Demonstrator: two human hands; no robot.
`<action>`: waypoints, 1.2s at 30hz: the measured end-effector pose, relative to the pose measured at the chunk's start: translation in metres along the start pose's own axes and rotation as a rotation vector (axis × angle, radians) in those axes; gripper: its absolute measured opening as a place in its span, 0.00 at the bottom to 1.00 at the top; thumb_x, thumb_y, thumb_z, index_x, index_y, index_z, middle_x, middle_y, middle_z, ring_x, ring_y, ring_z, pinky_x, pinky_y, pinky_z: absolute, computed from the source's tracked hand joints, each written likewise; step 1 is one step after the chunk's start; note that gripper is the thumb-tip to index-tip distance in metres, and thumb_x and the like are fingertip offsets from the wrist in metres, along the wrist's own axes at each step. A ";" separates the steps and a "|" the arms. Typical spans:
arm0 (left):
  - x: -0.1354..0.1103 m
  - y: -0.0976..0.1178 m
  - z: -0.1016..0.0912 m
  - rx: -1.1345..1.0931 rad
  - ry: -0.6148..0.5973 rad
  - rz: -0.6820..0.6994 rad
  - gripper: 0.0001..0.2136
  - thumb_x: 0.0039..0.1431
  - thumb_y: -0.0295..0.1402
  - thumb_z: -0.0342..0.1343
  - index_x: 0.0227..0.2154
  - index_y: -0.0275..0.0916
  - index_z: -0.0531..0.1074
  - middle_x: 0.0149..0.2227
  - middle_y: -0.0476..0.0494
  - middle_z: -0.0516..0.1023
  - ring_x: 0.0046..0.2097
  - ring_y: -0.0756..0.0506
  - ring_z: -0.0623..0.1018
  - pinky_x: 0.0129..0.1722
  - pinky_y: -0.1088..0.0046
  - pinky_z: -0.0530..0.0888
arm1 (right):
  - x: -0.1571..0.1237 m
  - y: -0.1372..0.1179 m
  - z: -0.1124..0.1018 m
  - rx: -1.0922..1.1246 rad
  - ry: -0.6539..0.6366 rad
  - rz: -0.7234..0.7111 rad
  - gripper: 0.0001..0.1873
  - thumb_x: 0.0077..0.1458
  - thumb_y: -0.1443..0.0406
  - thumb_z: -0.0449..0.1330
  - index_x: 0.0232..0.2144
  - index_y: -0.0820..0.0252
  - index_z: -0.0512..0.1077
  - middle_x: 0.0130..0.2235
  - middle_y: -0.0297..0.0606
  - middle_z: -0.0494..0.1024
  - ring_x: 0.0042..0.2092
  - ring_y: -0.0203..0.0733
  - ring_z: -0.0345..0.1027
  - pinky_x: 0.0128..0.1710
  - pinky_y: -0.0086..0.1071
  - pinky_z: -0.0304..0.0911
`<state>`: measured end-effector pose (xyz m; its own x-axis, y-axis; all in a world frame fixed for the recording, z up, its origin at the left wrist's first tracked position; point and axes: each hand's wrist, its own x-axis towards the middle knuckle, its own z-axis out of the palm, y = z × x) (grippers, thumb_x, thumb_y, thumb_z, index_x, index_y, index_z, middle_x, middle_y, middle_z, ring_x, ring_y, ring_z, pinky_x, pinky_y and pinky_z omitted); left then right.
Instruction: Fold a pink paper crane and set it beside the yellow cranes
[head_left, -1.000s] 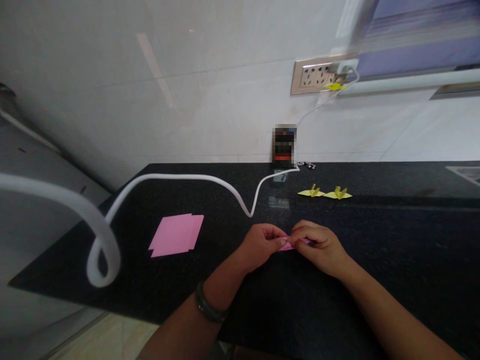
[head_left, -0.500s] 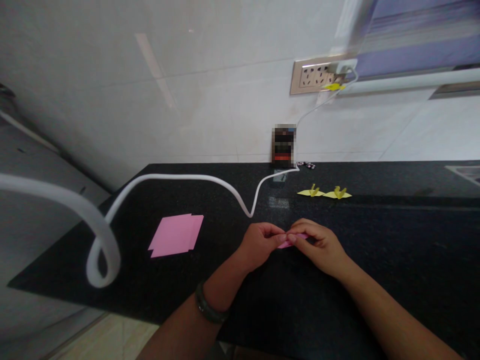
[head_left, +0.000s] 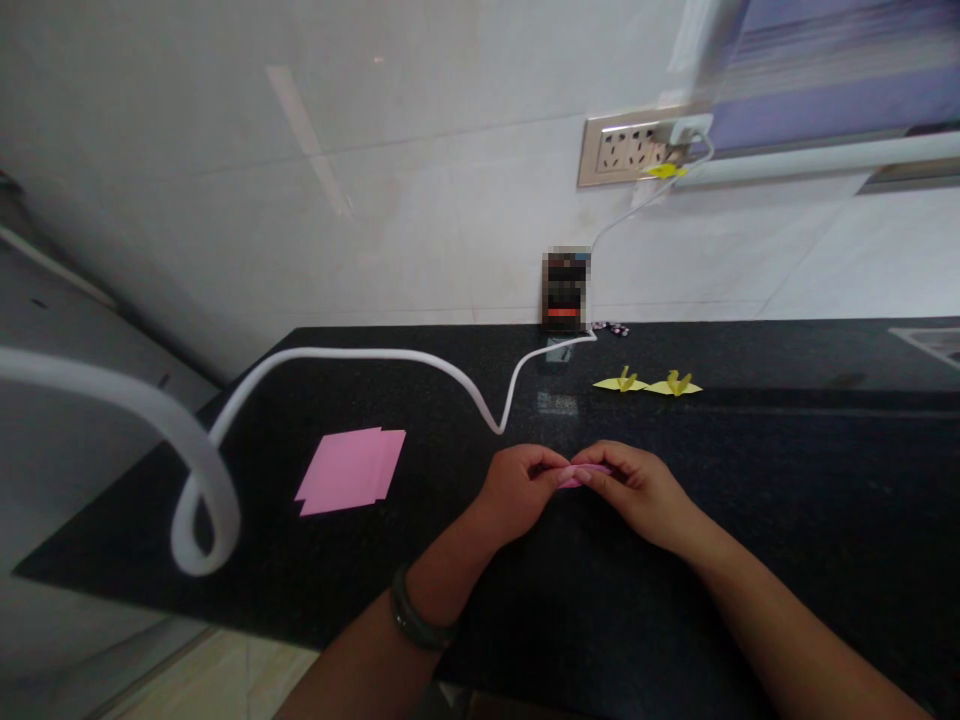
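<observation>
A small folded pink paper (head_left: 583, 473) is pinched between both my hands, just above the black countertop (head_left: 787, 470). My left hand (head_left: 519, 488) grips its left end with closed fingers, a dark band on that wrist. From the right, the fingers of my right hand (head_left: 637, 490) curl over the paper, so most of it is hidden. A stack of flat pink paper sheets (head_left: 351, 469) lies on the counter to the left of my hands.
Two yellow folded paper figures (head_left: 649, 383) sit farther back on the counter. A thick white cable (head_left: 360, 356) loops across the left side. A dark device (head_left: 564, 292) stands against the wall, wired to a wall socket (head_left: 630, 150). A sink edge (head_left: 930, 342) shows at far right.
My right hand's fingers have shifted slightly left over the pink paper, which has risen a little off the counter. Nothing else has moved.
</observation>
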<state>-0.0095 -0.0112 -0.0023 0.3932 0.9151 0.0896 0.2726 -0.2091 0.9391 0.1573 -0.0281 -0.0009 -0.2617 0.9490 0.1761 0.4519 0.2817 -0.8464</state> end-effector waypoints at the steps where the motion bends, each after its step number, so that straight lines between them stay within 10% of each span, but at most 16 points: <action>1: 0.000 0.000 0.000 0.014 0.000 0.004 0.13 0.48 0.40 0.51 0.29 0.35 0.72 0.28 0.44 0.74 0.30 0.49 0.72 0.30 0.76 0.67 | 0.000 -0.001 0.000 -0.012 -0.006 -0.016 0.08 0.51 0.62 0.52 0.29 0.59 0.70 0.29 0.35 0.73 0.31 0.36 0.66 0.30 0.28 0.60; 36: -0.001 0.002 0.001 0.078 -0.014 0.005 0.09 0.49 0.35 0.50 0.26 0.35 0.70 0.26 0.47 0.72 0.28 0.51 0.70 0.28 0.77 0.66 | 0.000 -0.007 0.000 -0.076 0.006 -0.070 0.08 0.51 0.65 0.50 0.25 0.61 0.67 0.26 0.36 0.70 0.29 0.36 0.63 0.29 0.28 0.57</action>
<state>-0.0086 -0.0124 -0.0013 0.4068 0.9092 0.0886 0.3386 -0.2401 0.9098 0.1543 -0.0304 0.0055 -0.2896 0.9275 0.2364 0.4963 0.3567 -0.7915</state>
